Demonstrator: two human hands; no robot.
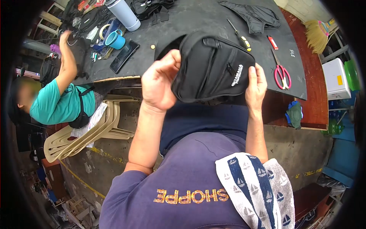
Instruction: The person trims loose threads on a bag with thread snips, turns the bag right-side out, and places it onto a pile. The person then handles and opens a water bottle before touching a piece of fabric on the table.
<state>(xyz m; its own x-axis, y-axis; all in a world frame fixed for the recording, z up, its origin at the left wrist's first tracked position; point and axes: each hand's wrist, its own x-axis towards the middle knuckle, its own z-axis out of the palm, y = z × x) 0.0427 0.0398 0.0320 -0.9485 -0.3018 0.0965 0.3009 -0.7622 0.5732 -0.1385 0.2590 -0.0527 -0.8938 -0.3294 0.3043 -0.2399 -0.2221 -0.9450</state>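
A small black zippered bag [213,68] with white lettering is held up between both hands, just over the near edge of the dark worktable. My left hand [162,80] grips its left side, the fingers curled behind the edge by a dark strap or flap. On the opposite side, my right hand [256,86] pinches the bag's edge near the lettering. Zippers run across the face turned to me. The bag's far side and some of my fingertips are hidden.
On the table [198,15] lie red-handled scissors [282,76], a red cutter [272,42], a screwdriver [244,41], black fabric [255,17], a phone [125,57], a blue mug [115,39] and a tumbler [124,15]. A person in a teal shirt [65,101] sits left, beside stacked chairs [95,129].
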